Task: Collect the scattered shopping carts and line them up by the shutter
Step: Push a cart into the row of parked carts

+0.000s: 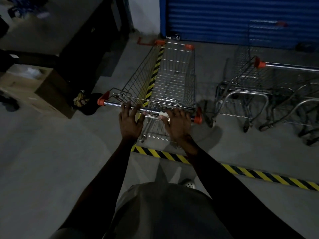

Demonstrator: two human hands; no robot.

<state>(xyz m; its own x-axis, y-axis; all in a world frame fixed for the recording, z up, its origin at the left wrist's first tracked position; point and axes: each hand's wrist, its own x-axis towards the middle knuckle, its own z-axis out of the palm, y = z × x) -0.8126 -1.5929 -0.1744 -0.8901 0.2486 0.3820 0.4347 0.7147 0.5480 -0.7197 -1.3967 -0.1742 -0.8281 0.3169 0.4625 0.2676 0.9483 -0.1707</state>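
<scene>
A wire shopping cart (174,75) with orange corner caps stands in front of me, its nose close to the blue roller shutter (241,19). My left hand (130,120) has its fingers spread, fingertips resting on the cart's chrome handle bar (114,104). My right hand (177,124) lies on the right part of the same bar, fingers loosely extended. To the right, other carts (248,94) stand nested side-on before the shutter, one orange-capped handle (290,66) pointing right.
Yellow-black hazard tape (259,175) marks the concrete floor, running under the cart and to the right. Cardboard boxes (34,90) and a dark pillar (96,42) stand at left. A dark bag (89,103) lies by the cart's left rear corner. My foot (188,183) shows below.
</scene>
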